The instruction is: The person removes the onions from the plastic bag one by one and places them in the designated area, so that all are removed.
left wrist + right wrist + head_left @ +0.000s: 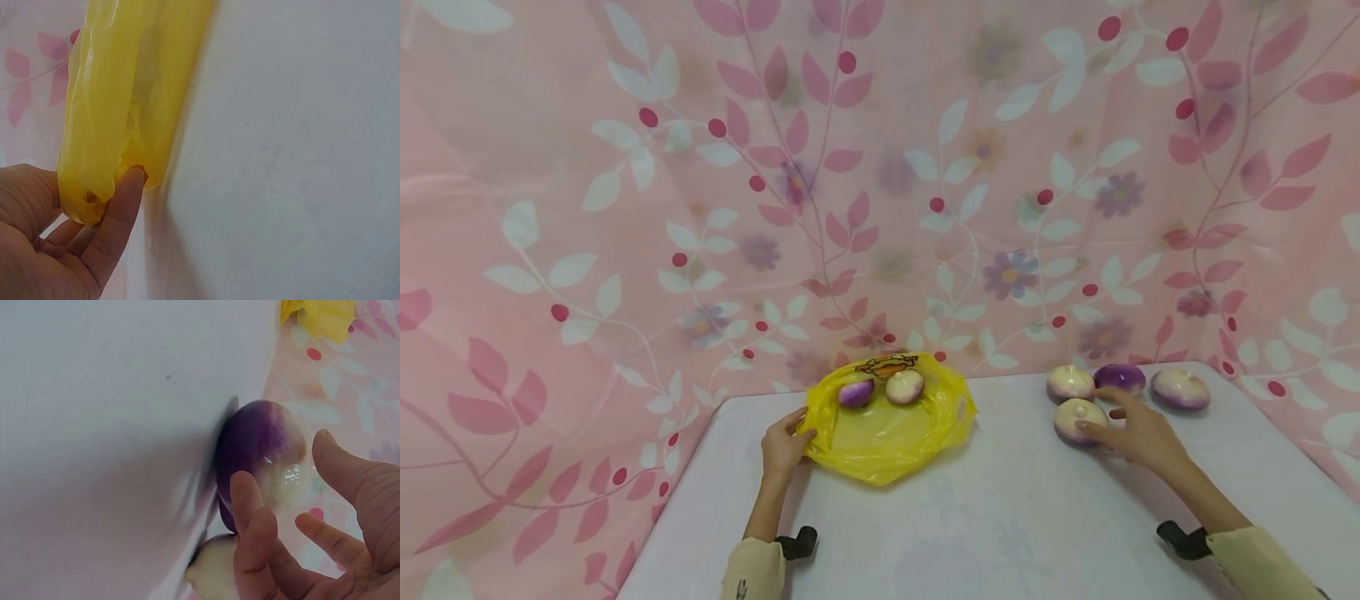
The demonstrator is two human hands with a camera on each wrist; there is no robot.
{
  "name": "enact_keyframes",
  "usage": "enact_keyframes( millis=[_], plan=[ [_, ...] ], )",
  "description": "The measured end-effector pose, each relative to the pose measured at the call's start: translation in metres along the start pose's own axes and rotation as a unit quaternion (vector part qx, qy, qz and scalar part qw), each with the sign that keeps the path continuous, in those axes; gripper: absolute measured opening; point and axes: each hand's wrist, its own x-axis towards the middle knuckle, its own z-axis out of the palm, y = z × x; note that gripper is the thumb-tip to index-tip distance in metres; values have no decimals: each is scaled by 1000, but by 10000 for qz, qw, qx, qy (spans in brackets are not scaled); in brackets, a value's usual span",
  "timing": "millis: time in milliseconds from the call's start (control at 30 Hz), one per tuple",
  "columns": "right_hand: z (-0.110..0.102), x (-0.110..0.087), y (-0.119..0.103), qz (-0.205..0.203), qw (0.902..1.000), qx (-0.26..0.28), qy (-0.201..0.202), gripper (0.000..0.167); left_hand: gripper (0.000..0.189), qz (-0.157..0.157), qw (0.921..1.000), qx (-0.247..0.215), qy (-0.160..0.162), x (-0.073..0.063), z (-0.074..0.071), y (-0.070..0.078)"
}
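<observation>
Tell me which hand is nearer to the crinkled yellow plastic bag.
The left hand. It grips the left edge of the bag, while the right hand is well off to the bag's right, at the round white-and-purple turnip nearest the person.

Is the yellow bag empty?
No, the head view shows a purple turnip and a whitish turnip lying inside the yellow bag.

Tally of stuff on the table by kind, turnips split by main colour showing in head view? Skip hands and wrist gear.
Mostly white turnips: 4
Mostly purple turnips: 2
Yellow plastic bag: 1
Total: 7
</observation>
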Motion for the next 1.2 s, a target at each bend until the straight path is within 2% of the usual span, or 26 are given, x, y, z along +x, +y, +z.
enact_keyframes(
  millis=[267,500,667,867,1100,1200],
  plan=[
    [-11,3,-12,-185,9977,-541,371,78,47,38,9999,88,51,1,1,-1],
    [-9,8,-32,-327,9975,-194,593,74,46,31,10000,41,57,1,1,-2],
    [0,13,-48,-330,9971,92,674,70,47,79,9999,24,65,2,1,-1],
    [17,21,-68,-219,9985,231,444,75,47,43,10000,-8,85,3,0,0],
    [35,31,-82,-432,9978,222,459,71,47,2,10000,-55,80,2,-1,-1],
    [42,35,-87,-406,9973,446,411,71,46,42,9999,-65,66,3,-1,-1]
  ],
)
